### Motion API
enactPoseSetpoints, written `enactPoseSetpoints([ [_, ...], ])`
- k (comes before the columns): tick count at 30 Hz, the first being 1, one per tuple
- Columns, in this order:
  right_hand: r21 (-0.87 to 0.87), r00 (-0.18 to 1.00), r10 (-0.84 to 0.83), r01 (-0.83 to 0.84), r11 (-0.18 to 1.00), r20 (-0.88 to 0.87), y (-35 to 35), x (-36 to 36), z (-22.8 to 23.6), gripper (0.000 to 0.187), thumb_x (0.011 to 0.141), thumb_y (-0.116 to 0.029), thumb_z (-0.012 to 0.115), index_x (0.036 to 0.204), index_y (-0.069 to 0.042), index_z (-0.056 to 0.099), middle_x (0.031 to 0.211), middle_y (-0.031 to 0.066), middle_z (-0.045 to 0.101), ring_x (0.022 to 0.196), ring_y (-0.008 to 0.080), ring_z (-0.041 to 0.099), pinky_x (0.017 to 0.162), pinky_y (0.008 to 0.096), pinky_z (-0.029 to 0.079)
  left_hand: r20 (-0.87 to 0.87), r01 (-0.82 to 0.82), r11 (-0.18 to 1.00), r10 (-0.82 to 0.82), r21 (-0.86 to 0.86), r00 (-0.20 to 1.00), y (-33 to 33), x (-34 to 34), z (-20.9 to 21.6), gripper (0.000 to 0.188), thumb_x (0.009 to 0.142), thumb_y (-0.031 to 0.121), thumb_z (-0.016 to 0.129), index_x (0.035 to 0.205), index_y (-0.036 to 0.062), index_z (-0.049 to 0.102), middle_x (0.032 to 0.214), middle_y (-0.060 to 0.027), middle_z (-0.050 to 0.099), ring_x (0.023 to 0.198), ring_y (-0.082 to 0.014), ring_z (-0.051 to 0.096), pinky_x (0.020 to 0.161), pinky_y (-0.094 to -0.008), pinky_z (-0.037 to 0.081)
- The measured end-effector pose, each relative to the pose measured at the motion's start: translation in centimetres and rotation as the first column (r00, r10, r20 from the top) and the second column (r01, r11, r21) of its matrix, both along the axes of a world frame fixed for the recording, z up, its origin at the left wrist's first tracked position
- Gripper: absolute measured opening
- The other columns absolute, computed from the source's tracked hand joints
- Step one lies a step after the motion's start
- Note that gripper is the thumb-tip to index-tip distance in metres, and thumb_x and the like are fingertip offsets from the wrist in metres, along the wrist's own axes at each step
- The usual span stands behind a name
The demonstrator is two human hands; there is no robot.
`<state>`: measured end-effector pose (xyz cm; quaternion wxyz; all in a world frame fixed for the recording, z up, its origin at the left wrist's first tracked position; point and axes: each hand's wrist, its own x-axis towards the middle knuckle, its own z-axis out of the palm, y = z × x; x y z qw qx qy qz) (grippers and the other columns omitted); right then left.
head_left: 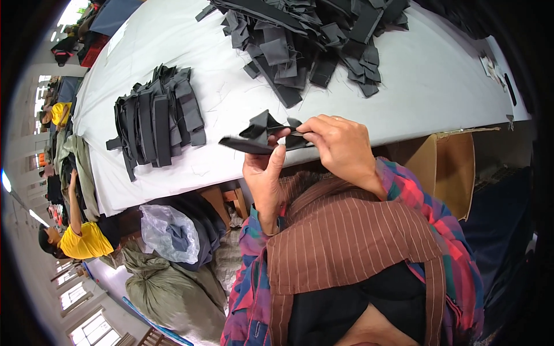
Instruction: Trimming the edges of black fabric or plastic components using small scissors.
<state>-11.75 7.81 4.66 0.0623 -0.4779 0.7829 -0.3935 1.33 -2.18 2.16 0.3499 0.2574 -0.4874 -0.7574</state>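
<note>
Above the near edge of the white-covered table, I hold a dark grey fabric strip between both hands. My left hand grips it from below, thumb up, with part of the strip sticking out to the left. The fingers of my right hand pinch its right end. The piece is folded or looped over itself between the hands; how its layers lie is hard to make out. To the left lies a neat row of dark grey strips. A large loose heap of similar strips covers the far middle.
Below the table at right stands an open cardboard box. Left of me are a clear plastic bag and a big olive cloth sack. A person in a yellow shirt works farther left. Loose threads lie on the table.
</note>
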Motion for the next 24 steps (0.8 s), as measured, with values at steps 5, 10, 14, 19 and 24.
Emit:
enactPoseSetpoints([
  [5, -0.048, 0.996, 0.012, -0.008, 0.999, 0.084, 1.1, -1.3, -0.6, 0.010, 0.084, -0.013, 0.062, 0.092, -0.009, 0.066, 0.082, 0.0060, 0.066, 0.071, 0.0263, 0.064, 0.060, 0.0352, 0.048, -0.003, 0.094, 0.987, -0.095, 0.131, 0.995, -0.8, 0.8, -0.4, 0.018, 0.093, 0.006, 0.057, 0.109, 0.0010, 0.050, 0.103, -0.0179, 0.066, 0.097, -0.0188, 0.064, 0.086, -0.0278, 0.049],
  [10, -0.192, 0.974, 0.101, -0.062, 0.980, 0.204, 1.0, -1.5, 0.0, 0.015, 0.081, -0.006, 0.064, 0.096, -0.005, 0.066, 0.084, 0.0090, 0.066, 0.072, 0.0261, 0.062, 0.064, 0.0320, 0.048, 0.030, 0.071, 0.987, -0.076, 0.143, 0.997, -0.4, 0.6, -0.8, 0.019, 0.093, 0.004, 0.057, 0.108, 0.0026, 0.044, 0.100, -0.0173, 0.067, 0.085, -0.0161, 0.065, 0.075, -0.0257, 0.052],
  [14, -0.187, 0.990, 0.142, -0.136, 0.973, 0.018, 0.0, -1.1, -0.2, 0.011, 0.079, -0.009, 0.067, 0.090, -0.008, 0.066, 0.083, 0.0054, 0.066, 0.071, 0.0248, 0.062, 0.063, 0.0334, 0.048, -0.054, 0.129, 0.976, -0.121, 0.178, 0.991, 0.4, 0.0, -0.5, 0.050, 0.092, 0.000, 0.056, 0.133, 0.0040, 0.028, 0.101, -0.0188, 0.066, 0.085, -0.0194, 0.066, 0.074, -0.0285, 0.055],
  [19, -0.222, 0.990, 0.139, -0.131, 0.966, 0.018, -0.3, -1.7, -0.5, 0.011, 0.080, -0.003, 0.065, 0.091, -0.005, 0.066, 0.078, 0.0071, 0.064, 0.069, 0.0247, 0.061, 0.061, 0.0323, 0.046, -0.001, 0.206, 0.959, -0.210, 0.193, 0.978, 0.6, 0.1, -0.1, 0.069, 0.092, -0.001, 0.055, 0.148, 0.0041, 0.015, 0.100, -0.0183, 0.066, 0.082, -0.0229, 0.068, 0.071, -0.0303, 0.057],
  [24, -0.170, 0.987, 0.075, -0.050, 0.984, 0.144, -0.5, -2.4, 0.9, 0.013, 0.083, -0.006, 0.064, 0.096, -0.004, 0.066, 0.085, 0.0095, 0.067, 0.077, 0.0248, 0.066, 0.066, 0.0302, 0.050, 0.205, 0.187, 0.982, -0.180, -0.014, 0.962, 0.4, 0.3, -0.4, 0.060, 0.091, -0.002, 0.055, 0.145, 0.0012, 0.028, 0.093, -0.0160, 0.068, 0.077, -0.0227, 0.069, 0.067, -0.0295, 0.056],
])
